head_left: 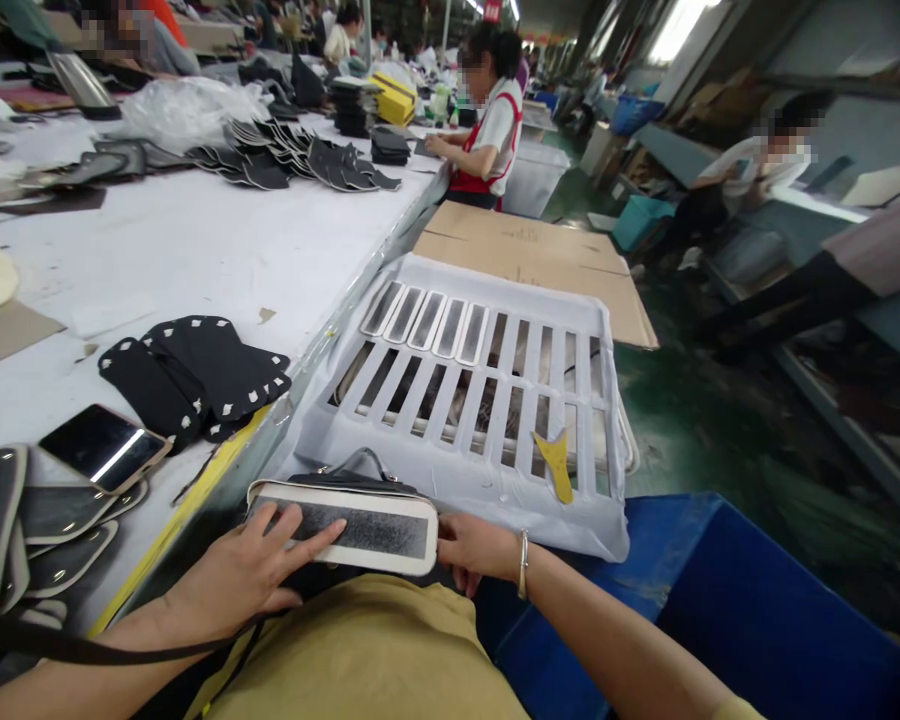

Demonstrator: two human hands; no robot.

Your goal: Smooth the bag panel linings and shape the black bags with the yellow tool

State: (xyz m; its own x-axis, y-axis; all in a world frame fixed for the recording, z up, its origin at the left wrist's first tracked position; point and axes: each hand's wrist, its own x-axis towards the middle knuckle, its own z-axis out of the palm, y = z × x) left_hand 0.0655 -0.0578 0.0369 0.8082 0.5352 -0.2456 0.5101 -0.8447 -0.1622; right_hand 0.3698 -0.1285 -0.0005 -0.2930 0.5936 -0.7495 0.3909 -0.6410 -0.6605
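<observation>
In front of my waist I hold a small black bag [356,475] with a handle loop on its far side. Its long panel [375,530] faces up, white-edged with round corners and a dark grey strip in the middle. My left hand [270,555] grips its left part, the index finger stretched along the grey strip and the thumb at the near edge. My right hand [476,550] is closed round the right end, fingers curled partly out of sight. Just beyond stands a slotted white rack [450,470], with several similar white-edged strips [427,318] in its far left slots.
A yellow forked piece [555,465] lies on the rack. To the left, the white table [195,240] bears a phone [105,447], black pieces [195,375] and grey panels [60,510]. A blue bin [690,590] stands right, cardboard [540,260] behind. Co-workers sit further off.
</observation>
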